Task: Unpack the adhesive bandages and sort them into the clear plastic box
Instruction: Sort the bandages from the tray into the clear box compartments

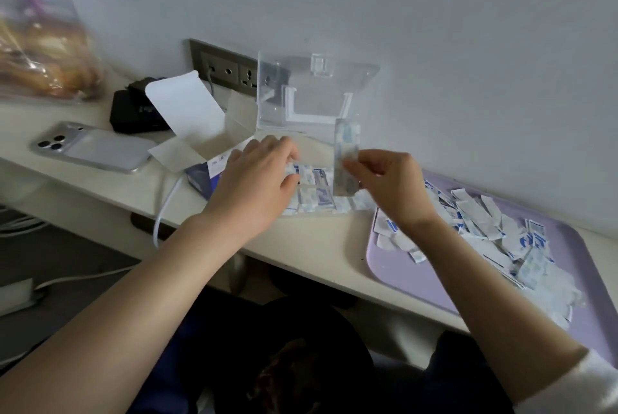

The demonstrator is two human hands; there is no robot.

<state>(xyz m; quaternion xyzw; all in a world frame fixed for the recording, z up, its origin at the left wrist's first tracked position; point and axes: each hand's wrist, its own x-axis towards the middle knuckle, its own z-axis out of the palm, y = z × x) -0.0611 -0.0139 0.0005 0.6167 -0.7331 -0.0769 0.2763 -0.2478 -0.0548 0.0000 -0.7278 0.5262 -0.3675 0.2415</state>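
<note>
The clear plastic box (pixel 363 204) sits on the desk in front of me, its lid (pixel 317 92) standing open against the wall. Wrapped bandages (pixel 317 194) lie packed inside it. My left hand (pixel 257 182) rests over the box's left part, fingers bent down onto the bandages there. My right hand (pixel 391 184) pinches a stack of bandages (pixel 346 159) and holds it upright above the box's right side. More loose bandages (pixel 495 236) lie heaped on a lilac tray (pixel 401 263) to the right. The opened bandage carton (pixel 200 132) lies left of the box.
A phone (pixel 93 147) lies face down at the left, with a black device (pixel 133 109) behind it. A wall socket strip (pixel 227 70) with a cable sits behind the carton. A plastic bag (pixel 40 45) stands far left. A white cable (pixel 164 209) hangs over the desk's front edge.
</note>
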